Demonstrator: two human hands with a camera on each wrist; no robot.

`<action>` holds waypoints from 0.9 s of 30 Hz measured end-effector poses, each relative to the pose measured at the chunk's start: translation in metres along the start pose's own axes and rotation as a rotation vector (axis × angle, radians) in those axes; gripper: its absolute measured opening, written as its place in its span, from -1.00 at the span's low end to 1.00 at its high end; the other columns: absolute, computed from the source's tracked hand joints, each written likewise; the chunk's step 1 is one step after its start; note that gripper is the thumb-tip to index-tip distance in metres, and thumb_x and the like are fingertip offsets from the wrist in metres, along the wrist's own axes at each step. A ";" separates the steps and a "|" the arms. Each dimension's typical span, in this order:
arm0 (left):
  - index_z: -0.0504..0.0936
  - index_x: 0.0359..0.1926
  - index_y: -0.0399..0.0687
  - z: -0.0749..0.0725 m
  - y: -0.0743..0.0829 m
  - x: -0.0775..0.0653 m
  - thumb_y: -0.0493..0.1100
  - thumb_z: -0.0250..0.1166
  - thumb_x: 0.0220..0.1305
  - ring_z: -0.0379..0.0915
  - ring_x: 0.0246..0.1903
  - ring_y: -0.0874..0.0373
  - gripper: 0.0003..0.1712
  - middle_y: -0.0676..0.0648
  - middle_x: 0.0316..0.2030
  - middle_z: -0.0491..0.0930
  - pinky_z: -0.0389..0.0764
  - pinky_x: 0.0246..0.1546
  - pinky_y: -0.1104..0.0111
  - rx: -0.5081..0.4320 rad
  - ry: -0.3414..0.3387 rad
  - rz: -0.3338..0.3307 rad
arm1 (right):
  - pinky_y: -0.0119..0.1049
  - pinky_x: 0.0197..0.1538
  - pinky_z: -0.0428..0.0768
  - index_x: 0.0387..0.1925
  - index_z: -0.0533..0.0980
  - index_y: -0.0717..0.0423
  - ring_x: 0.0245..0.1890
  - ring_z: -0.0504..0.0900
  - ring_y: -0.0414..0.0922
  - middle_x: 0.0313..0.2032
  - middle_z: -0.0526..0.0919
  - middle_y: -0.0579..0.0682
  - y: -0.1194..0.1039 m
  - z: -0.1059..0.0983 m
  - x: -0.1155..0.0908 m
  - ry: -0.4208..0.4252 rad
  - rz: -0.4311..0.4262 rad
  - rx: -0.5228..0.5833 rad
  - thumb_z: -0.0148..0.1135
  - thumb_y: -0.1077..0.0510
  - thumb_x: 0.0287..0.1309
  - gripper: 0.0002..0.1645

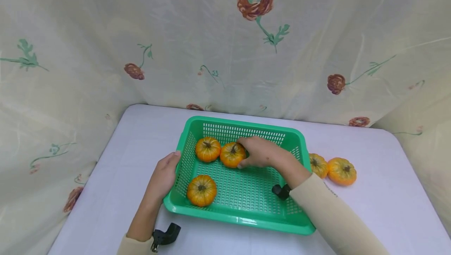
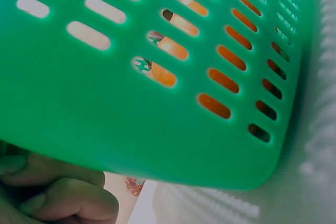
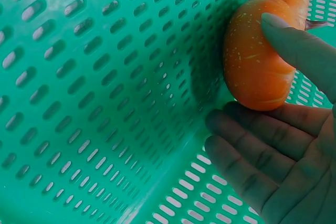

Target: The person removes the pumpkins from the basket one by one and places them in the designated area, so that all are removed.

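Note:
A green plastic basket (image 1: pixel 243 219) with slotted walls holds three small orange pumpkins. My left hand (image 1: pixel 165 175) grips its left rim, thumb on top; in the left wrist view curled fingers (image 2: pixel 73 200) show beneath the rim. Inside the basket, my right hand (image 1: pixel 258 152) holds one pumpkin (image 1: pixel 232 155) by its right side. The right wrist view has the thumb (image 3: pixel 294 43) on this pumpkin (image 3: pixel 257 59) and the other fingers along its opposite side. Beside it, at the back left, sits a second pumpkin (image 1: pixel 208 149). The third pumpkin (image 1: pixel 201 191) lies at the front left.
Two more pumpkins, one partly hidden (image 1: pixel 318 165) behind the basket's rim and one in full view (image 1: pixel 341 171), lie to the right on the white-covered table (image 1: pixel 380 208). A flower-printed curtain (image 1: pixel 211 32) hangs behind the table and along its sides.

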State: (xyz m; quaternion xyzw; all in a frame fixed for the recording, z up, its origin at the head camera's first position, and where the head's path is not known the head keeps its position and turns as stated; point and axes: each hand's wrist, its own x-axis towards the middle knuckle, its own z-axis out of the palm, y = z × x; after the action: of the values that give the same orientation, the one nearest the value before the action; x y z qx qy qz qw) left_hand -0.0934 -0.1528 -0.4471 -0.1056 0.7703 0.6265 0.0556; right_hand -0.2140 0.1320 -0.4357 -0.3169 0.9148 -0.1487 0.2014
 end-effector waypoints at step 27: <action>0.58 0.28 -0.25 0.001 -0.001 0.000 0.13 -0.14 0.71 0.64 -0.12 -0.07 -0.38 -0.29 -0.04 0.68 0.70 -0.14 0.20 -0.004 0.013 -0.004 | 0.02 0.28 0.54 0.41 0.44 0.19 0.20 0.59 0.07 0.24 0.61 0.16 0.004 -0.004 -0.001 -0.022 -0.016 0.042 0.59 -0.07 0.16 -0.11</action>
State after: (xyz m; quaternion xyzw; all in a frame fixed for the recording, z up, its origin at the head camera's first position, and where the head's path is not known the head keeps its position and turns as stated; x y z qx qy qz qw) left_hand -0.0931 -0.1524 -0.4480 -0.1113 0.7692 0.6271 0.0516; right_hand -0.2175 0.1360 -0.4331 -0.3216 0.9066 -0.1659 0.2170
